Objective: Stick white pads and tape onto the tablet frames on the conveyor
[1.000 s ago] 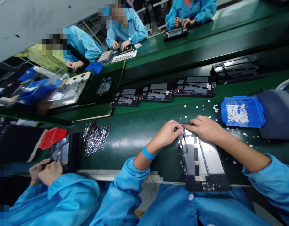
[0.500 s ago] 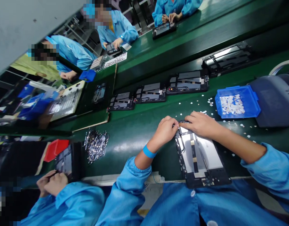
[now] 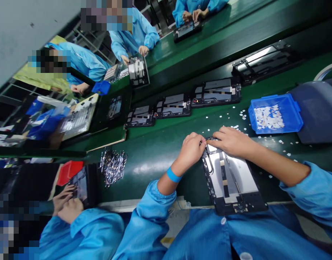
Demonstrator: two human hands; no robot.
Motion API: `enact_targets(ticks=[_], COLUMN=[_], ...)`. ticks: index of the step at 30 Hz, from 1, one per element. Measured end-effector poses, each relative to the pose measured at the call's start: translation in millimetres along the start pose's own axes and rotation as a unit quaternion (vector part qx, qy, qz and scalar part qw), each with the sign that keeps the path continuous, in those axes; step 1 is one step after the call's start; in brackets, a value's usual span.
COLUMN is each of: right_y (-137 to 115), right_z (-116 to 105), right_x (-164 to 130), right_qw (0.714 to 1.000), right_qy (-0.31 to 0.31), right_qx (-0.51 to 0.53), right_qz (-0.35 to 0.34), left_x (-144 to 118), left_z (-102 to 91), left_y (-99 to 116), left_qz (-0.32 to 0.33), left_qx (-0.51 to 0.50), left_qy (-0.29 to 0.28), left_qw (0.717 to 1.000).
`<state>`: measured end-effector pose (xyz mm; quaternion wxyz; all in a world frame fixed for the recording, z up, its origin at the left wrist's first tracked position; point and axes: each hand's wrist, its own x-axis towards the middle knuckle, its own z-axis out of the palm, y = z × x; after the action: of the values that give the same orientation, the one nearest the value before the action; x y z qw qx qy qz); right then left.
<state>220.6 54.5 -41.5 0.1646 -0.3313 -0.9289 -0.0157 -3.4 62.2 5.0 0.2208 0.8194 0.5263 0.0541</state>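
An opened tablet [image 3: 243,173] lies face-down at the table's front edge, its silver battery and black circuit parts exposed. A slim dark strip [image 3: 232,175] runs slantwise across it. At the tablet's upper left corner, my left hand [image 3: 191,148] is closed, thumb and forefinger pinched together; whatever is between them is too small to make out. My right hand [image 3: 232,142] grips the tablet's upper edge, its thumb lying over the face and pointing to that same corner. The fingertips of both hands nearly meet there.
Beyond my right hand sits a blue tray [image 3: 275,113] of small white pieces, some scattered nearby. Several opened tablets [image 3: 216,92] form a row behind. A heap of small metal parts [image 3: 113,167] lies left, by a co-worker's hands [image 3: 67,206] and a red bin [image 3: 69,171].
My hands stay at the same corner of the tablet. Across the table, a co-worker has tilted a device upright. The co-worker at left has shifted their fingers on their tablet.
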Motion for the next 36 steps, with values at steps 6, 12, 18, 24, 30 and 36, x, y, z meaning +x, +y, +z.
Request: enact_targets(ticks=[6, 12, 18, 24, 30, 36], right_y=[0.6, 0.8, 1.1, -0.5, -0.1, 0.3], right_z=[1.6, 0.3, 1.1, -2.1, -3.0, -2.2], right_x=[-0.3, 0.2, 0.0, 0.6, 0.2, 0.4], right_qw=[1.0, 1.0, 1.0, 1.0, 1.0, 1.0], right_qy=[0.004, -0.002, -0.002, -0.007, -0.005, -0.008], right_qx=[-0.003, -0.005, -0.012, -0.012, -0.002, -0.014], right_qz=[-0.001, -0.007, -0.007, -0.006, -0.007, -0.016], left_x=[-3.8, 1.3, -6.6, -46.2, -55.1, -53.2], left_z=[5.7, 9.3, 10.8, 10.3, 17.8, 16.4], left_y=[4.9, -1.8, -4.3, 1.1, -1.8, 2.0], left_qz=[-0.03, -0.049, -0.043, 0.021, 0.07, 0.09], left_qx=[0.028, -0.043, -0.071, 0.103, 0.227, 0.267], left_qy=[0.018, 0.037, 0.07, 0.101, 0.066, 0.041], left_qw=[0.999, 0.997, 0.994, 0.989, 0.969, 0.959])
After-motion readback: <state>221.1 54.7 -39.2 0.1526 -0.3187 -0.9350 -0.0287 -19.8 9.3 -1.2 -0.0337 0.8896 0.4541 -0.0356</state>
